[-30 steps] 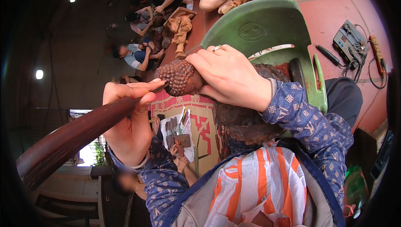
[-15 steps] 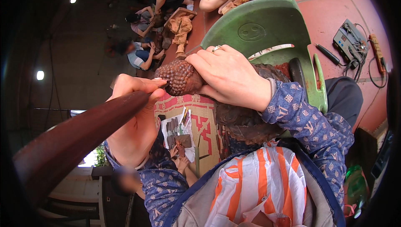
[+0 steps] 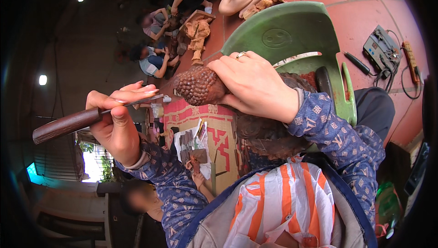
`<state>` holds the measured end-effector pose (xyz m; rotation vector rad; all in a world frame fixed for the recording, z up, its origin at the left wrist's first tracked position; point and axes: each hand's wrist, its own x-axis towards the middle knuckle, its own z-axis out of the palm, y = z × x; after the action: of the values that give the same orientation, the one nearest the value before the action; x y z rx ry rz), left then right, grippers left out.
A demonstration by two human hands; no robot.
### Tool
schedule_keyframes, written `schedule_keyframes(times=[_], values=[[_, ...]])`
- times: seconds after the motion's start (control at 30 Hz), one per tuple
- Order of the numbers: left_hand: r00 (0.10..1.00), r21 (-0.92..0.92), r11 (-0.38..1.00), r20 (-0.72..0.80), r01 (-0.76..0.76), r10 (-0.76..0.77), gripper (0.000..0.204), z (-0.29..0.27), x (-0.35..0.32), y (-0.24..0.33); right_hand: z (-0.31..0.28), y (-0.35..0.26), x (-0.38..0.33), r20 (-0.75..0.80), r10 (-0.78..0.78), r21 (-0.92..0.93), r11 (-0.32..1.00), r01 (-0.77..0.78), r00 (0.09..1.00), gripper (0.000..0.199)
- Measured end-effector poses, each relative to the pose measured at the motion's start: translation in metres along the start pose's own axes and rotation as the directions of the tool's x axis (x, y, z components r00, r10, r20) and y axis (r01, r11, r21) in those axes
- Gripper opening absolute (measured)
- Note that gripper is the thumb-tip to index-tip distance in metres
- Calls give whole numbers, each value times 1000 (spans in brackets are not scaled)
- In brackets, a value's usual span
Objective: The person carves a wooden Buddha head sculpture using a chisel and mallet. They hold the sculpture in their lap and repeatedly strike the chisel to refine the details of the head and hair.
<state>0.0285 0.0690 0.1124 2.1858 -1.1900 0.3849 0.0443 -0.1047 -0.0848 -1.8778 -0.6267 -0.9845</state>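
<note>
Left grip (image 3: pixel 112 127): fingers and thumb closed on a carving chisel (image 3: pixel 68 125); dark wooden handle to the grip's left, thin metal blade to its right, tip apart from the statue. Flat dark strips (image 3: pixel 186 144) on white paper (image 3: pixel 206 169), lower right of left grip. Dark wooden statue (image 3: pixel 196 86), head knobbed, between both grips. Right grip (image 3: pixel 255 81): clasped over the statue's head. Green plastic chair (image 3: pixel 303 24), upper right of right grip. Grey control box (image 3: pixel 376 49) and orange power strip (image 3: pixel 410 61), farther right.

free: narrow gap, chisel (image 3: pixel 68 125) to carved head (image 3: pixel 197 86) | blocked: rightward, by right hand (image 3: pixel 258 83), green chair (image 3: pixel 292 26)
</note>
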Motion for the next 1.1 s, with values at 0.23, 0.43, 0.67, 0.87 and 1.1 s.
schedule_keyframes(times=[0.23,0.43,0.67,0.87,1.1], values=[[999,-17,1000,-44,13,-14,29,19,-13,-3,0,3,-1,38,24,-25,999,-23,999,50],[999,-41,998,-27,43,-45,23,38,-13,2,-2,2,-1,38,23,-10,1000,-22,999,49],[997,-10,997,16,72,-72,19,39,-7,9,1,4,0,-60,-25,5,1000,25,998,43],[995,123,989,52,81,-88,15,40,-4,20,-1,3,-2,28,10,4,1000,-11,1000,50],[987,264,963,161,-61,18,12,42,6,24,-1,4,-2,28,8,18,1000,-8,1000,50]])
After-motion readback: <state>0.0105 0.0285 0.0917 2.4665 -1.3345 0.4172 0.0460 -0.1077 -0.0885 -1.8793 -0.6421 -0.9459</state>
